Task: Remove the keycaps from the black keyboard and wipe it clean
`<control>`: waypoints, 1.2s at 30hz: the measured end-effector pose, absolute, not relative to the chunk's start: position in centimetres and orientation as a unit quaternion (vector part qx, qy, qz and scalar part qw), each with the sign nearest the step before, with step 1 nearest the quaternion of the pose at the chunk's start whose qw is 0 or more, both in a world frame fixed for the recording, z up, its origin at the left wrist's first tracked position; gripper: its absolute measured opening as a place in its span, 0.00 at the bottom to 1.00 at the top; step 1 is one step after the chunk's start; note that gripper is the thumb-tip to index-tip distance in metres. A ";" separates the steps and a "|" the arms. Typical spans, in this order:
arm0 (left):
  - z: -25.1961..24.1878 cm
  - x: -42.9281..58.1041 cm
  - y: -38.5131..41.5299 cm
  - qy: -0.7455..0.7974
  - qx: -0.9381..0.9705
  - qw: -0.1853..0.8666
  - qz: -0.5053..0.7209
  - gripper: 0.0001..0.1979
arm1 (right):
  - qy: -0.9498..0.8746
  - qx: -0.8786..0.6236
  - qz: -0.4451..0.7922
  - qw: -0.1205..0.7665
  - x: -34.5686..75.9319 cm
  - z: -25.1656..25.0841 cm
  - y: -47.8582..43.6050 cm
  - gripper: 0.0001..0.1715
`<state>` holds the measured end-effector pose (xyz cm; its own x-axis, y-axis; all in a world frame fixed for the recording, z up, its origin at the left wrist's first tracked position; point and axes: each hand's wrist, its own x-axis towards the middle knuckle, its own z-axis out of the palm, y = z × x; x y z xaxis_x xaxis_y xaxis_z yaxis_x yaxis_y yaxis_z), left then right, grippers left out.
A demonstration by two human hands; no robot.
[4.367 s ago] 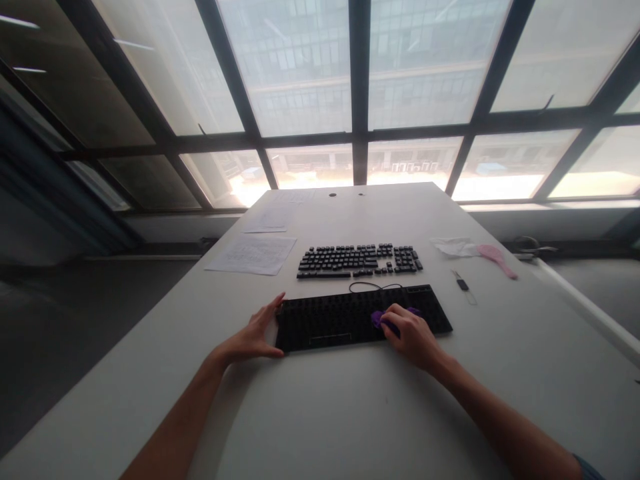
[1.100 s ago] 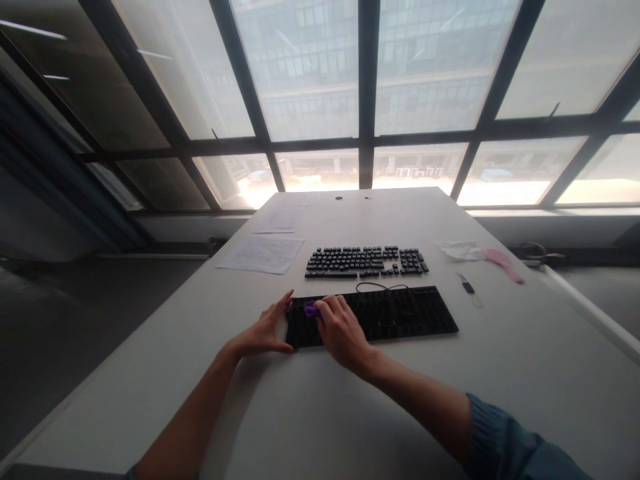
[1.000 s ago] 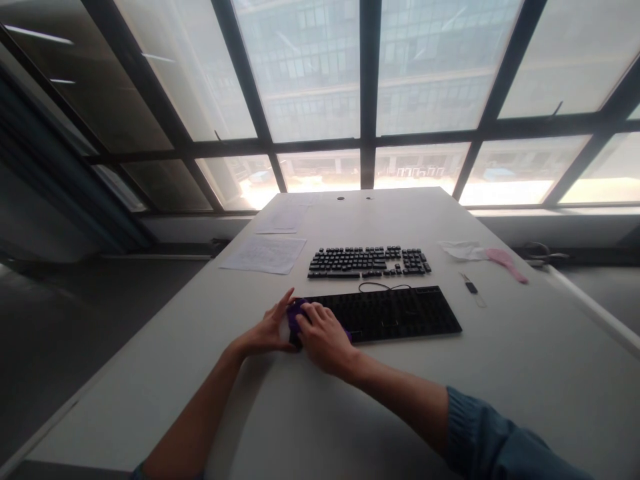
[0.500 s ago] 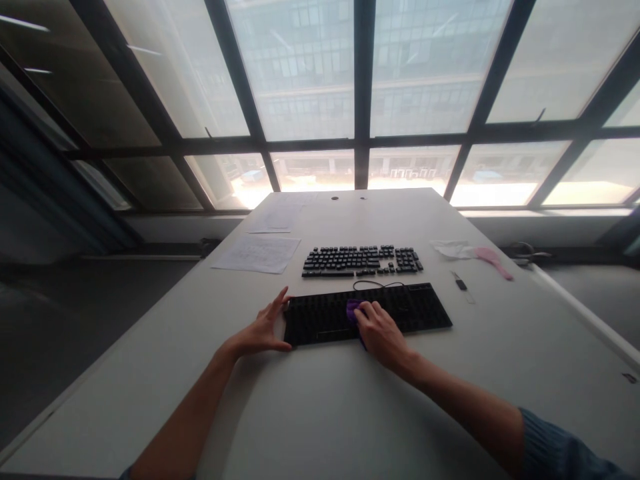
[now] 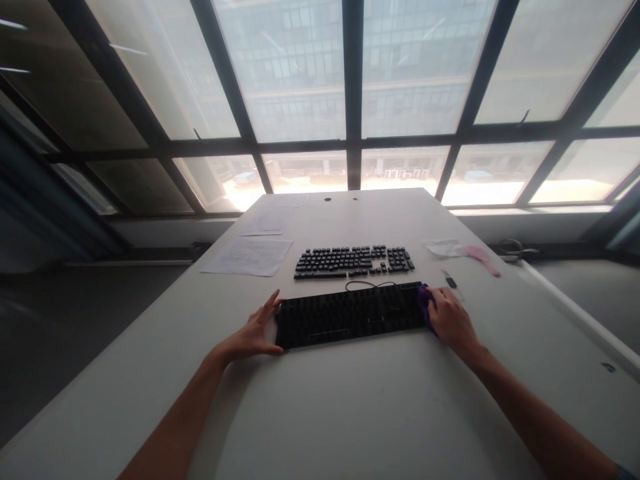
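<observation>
Cloth (image 5: 426,307), purple and crumpled, is bunched in my right hand (image 5: 453,319), the fingers closed round it and pressed against the right end of the keyboard base (image 5: 345,317). My left hand (image 5: 250,337) has a wide grip, thumb at the near corner and fingers at the far one, straddling the left end as a brace. I take the step in hand to be wiping the base, with the cloth at its right edge. From here, I think, the next move calls for light, even pressure along that edge, the left hand steadying the other end so that nothing slides on the table (image 5: 325,400). The base lies flat in front of me, slanted a little so that its right end sits farther off. It looks long, thin and black, bare of its keycaps; the surface is too dark for me to tell whether dust remains, though pale outlines show toward the near edge. Its thin cable (image 5: 359,282) loops out behind. Just beyond that, the loose keycaps (image 5: 333,260) stand in rows, set out like a keyboard, with a small tool (image 5: 451,283) to their right, near my right hand.
</observation>
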<state>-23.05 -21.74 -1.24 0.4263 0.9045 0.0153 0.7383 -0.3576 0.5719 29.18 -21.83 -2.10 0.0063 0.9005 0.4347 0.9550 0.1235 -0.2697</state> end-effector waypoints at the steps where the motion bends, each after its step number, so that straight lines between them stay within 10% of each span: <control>1: -1.2 -23.1 -21.7 0.509 0.808 0.247 0.167 0.68 | -0.710 -0.648 -0.039 0.274 28.6 -2.1 -22.0 0.17; 14: -1.3 -23.2 -21.5 0.512 0.807 0.248 0.157 0.67 | -0.742 -0.630 -0.022 0.229 33.2 -2.4 -21.5 0.13; 27: -1.3 -23.4 -21.6 0.525 0.804 0.237 0.149 0.67 | -0.648 -0.638 -0.075 0.410 37.7 0.4 -17.5 0.15; 36: -1.1 -23.2 -21.8 0.520 0.802 0.246 0.163 0.65 | -0.747 -0.598 -0.001 0.290 28.0 -2.7 -19.6 0.11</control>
<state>-23.21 -21.77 -1.14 0.4069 0.9135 0.0055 0.7527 -0.3386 0.5646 27.96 -19.61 -2.66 -0.1162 0.8933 0.4341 0.8944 0.2842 -0.3455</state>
